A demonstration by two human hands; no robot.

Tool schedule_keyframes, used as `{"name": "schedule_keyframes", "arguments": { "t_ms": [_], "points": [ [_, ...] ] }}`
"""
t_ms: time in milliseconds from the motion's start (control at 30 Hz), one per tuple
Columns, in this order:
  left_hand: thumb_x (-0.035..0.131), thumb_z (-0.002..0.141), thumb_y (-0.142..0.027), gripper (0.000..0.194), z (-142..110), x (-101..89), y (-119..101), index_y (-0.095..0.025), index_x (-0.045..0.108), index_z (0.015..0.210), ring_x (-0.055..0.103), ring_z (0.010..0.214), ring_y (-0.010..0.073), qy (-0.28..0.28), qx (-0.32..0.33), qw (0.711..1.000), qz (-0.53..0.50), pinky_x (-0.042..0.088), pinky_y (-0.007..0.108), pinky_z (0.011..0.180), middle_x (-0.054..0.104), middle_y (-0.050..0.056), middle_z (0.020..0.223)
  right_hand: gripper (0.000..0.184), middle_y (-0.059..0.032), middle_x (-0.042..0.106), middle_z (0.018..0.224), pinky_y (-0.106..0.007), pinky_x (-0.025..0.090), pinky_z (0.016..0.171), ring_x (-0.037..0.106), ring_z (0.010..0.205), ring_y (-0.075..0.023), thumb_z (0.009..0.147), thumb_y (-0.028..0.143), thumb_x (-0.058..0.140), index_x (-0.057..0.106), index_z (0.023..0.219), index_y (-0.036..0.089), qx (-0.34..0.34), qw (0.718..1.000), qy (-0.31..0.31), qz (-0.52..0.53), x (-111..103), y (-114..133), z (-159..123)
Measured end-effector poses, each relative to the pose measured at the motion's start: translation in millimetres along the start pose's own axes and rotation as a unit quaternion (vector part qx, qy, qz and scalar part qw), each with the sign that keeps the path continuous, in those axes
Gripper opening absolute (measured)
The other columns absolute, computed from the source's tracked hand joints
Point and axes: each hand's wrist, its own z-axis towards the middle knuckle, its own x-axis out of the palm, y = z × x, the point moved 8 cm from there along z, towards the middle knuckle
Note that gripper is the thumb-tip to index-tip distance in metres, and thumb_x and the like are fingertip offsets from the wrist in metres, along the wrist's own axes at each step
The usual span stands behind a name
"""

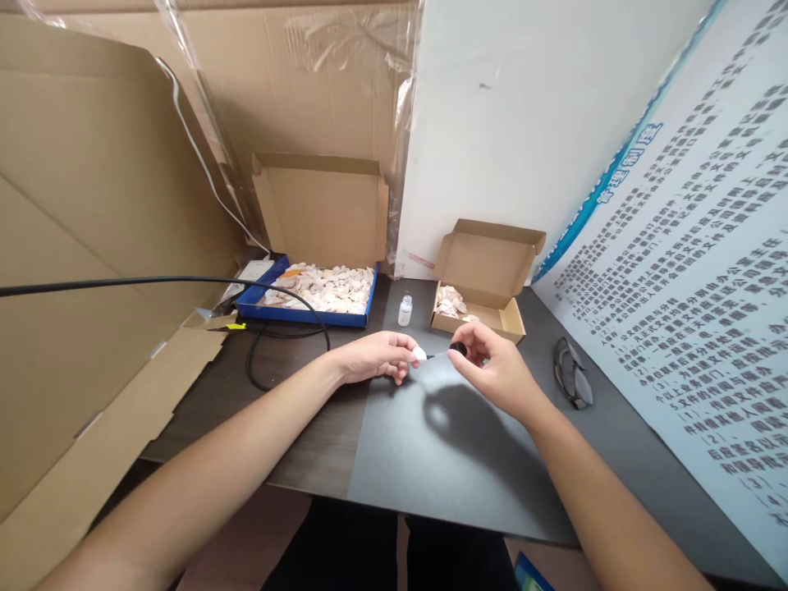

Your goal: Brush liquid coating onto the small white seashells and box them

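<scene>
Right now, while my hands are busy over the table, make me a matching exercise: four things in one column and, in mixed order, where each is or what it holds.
1. left hand
2. small bottle
3. glasses
4. right hand

A. stands between the blue box and the smaller cardboard box
B. holds a black cap
C. pinches a white piece
D. lies on the table, near the printed poster

Pairs: 1-C, 2-A, 3-D, 4-B.
</scene>
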Motion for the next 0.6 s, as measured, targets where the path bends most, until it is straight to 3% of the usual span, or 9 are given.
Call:
{"name": "schedule_keyframes", "arguments": {
  "t_ms": [600],
  "points": [
    [0.079, 0.070, -0.026, 0.025, -1.2, 0.9, -0.9, -0.014, 0.064, 0.087, 0.052, 0.063, 0.0078, 0.000, -0.003, 1.000, 0.002, 0.043, 0.023, 0.060, 0.062, 0.001, 0.082, 0.009, 0.0053, 0.038, 0.064, -0.026, 0.032, 0.053, 0.036, 0.056, -0.0113, 0.081, 0.026, 0.060, 0.054, 0.086, 0.021, 0.018, 0.998, -0.026, 0.059, -0.8, -3.8, 1.0]
  ]
}}
